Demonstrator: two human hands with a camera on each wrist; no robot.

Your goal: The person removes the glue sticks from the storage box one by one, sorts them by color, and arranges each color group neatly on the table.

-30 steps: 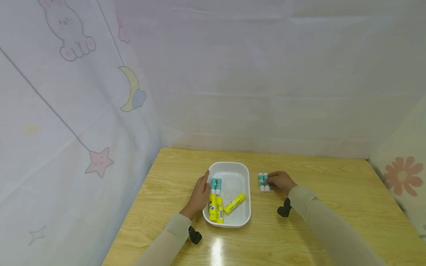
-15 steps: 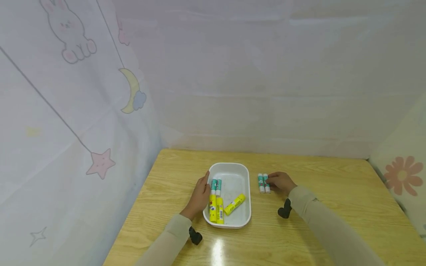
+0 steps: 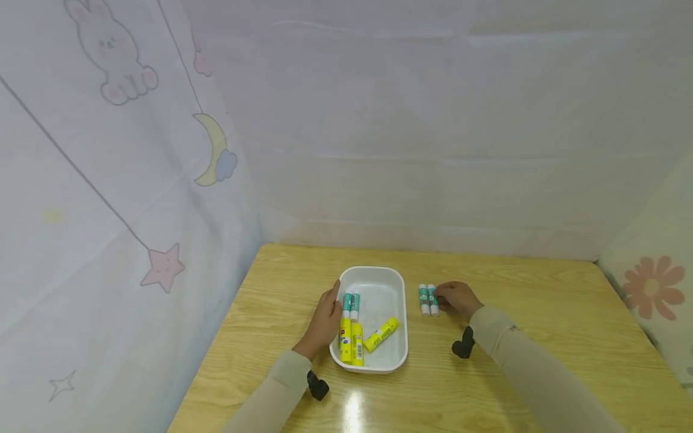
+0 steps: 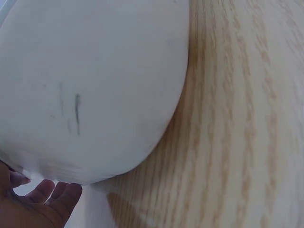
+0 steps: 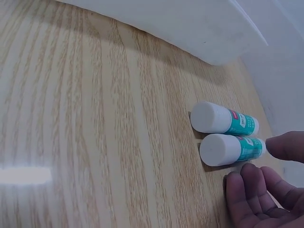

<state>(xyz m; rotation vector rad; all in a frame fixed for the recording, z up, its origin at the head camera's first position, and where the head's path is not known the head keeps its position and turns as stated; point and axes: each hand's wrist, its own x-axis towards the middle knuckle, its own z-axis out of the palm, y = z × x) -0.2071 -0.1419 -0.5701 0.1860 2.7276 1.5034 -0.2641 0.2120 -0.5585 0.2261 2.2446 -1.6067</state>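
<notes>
In the head view my left hand point(image 3: 325, 316) lies along the left wall of a white tray point(image 3: 402, 313). Its fingers touch the tray's side in the left wrist view point(image 4: 47, 199), fairly straight. Inside the tray lie two teal-and-white glue sticks point(image 3: 351, 305), two upright-laid yellow glue sticks point(image 3: 346, 341) and a slanted yellow glue stick point(image 3: 381, 334). Right of the tray, two teal-and-white glue sticks point(image 5: 223, 118) lie side by side. Beside the nearer one point(image 5: 230, 149) is my right hand point(image 5: 266, 194), thumb at its far end and fingers loosely bent; whether they touch is unclear.
A wooden table point(image 3: 514, 361) spreads around the tray, with a pale printed cloth point(image 3: 433, 180) behind and to the left. Black wrist straps point(image 3: 317, 385) sit on both forearms.
Both hands, the tray and the glue sticks stay practically in place. Only a slight shift of the view shows.
</notes>
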